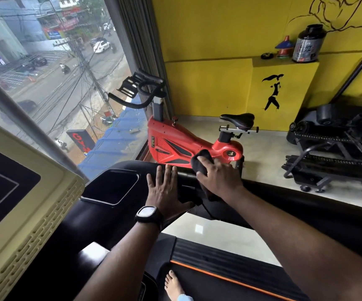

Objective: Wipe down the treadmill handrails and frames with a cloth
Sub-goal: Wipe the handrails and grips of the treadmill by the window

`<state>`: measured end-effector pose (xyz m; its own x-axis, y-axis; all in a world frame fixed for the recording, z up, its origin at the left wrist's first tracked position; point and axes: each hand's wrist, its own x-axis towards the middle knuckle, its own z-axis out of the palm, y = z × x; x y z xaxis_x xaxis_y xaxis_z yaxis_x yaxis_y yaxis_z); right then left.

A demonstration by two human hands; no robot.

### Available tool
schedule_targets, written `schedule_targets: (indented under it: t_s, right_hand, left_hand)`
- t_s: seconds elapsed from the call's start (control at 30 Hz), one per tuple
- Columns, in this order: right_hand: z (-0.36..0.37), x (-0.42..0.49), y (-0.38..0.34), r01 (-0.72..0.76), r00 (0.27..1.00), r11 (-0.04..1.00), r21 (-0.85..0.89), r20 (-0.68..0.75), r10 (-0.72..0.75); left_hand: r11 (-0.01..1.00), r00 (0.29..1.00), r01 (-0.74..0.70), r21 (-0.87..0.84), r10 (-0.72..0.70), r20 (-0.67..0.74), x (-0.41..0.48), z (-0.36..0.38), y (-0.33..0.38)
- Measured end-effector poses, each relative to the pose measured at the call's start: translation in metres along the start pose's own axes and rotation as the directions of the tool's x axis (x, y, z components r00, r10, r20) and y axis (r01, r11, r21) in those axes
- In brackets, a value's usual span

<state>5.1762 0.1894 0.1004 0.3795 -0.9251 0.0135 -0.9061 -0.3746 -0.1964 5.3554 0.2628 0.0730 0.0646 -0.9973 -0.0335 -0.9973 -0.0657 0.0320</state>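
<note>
My left hand (pixel 164 189): I am laying it flat on the black rail (pixel 284 197), with the fingers straight and a little apart and the thumb out to the side.
My right hand (pixel 220 180): I am squeezing the cloth (pixel 200 162) with bent fingers and pushing it down on the rail.
Cloth: It is dark, soft and fuzzy, and bunched into a lump. It is sitting on top of the rail, just beside my left fingertips, and one end is poking out past my right fingers.
Rail: It is smooth, shiny and round, and it is running under both hands and off to the right.
Tray (pixel 112 185): A black dip with round corners is sitting just left of my left hand.
Screen box (pixel 36 192): Its pale plastic edge, with rows of little slots, is filling the left side.
Belt (pixel 219 276): It is flat and black with an orange line along its edge, and my bare foot (pixel 173 283) is standing on it.
Open room: Pale shiny floor (pixel 262 161) is showing beyond the rail, between the red bike (pixel 184 142) and the black machine (pixel 338 146).
Count: I am seeing two hands, one cloth, one watch (pixel 147 213), one foot and one bike.
</note>
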Motion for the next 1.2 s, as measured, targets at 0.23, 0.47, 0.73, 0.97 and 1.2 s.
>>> schedule_targets:
  t_s: [0.23, 0.47, 0.73, 0.97, 1.2]
  right_hand:
    - [0.026, -0.036, -0.012, 0.176, 0.964, 0.976, -0.128, -0.176, -0.197]
    - [0.023, -0.035, -0.013, -0.104, 0.970, 0.992, -0.067, -0.227, 0.087]
    - [0.011, -0.016, 0.006, -0.059, 0.992, 0.996, -0.065, -0.115, 0.052]
    - [0.022, -0.037, -0.007, 0.121, 0.970, 0.981, -0.149, -0.194, -0.149]
    - [0.017, -0.038, 0.001, -0.068, 0.978, 0.996, -0.054, -0.203, 0.056]
  left_hand:
    - [1.000, 1.000, -0.006, -0.024, 0.005, -0.029, 0.002, 0.000, 0.002]
    - [1.000, 1.000, -0.024, 0.003, 0.024, -0.017, 0.001, -0.004, 0.004]
    - [0.998, 0.997, -0.061, 0.030, 0.063, -0.053, 0.003, -0.002, 0.003]
    - [0.996, 0.996, -0.077, 0.041, 0.079, -0.052, 0.004, -0.001, 0.003]
    - [0.985, 0.980, -0.165, 0.044, 0.169, -0.108, 0.004, 0.001, 0.003]
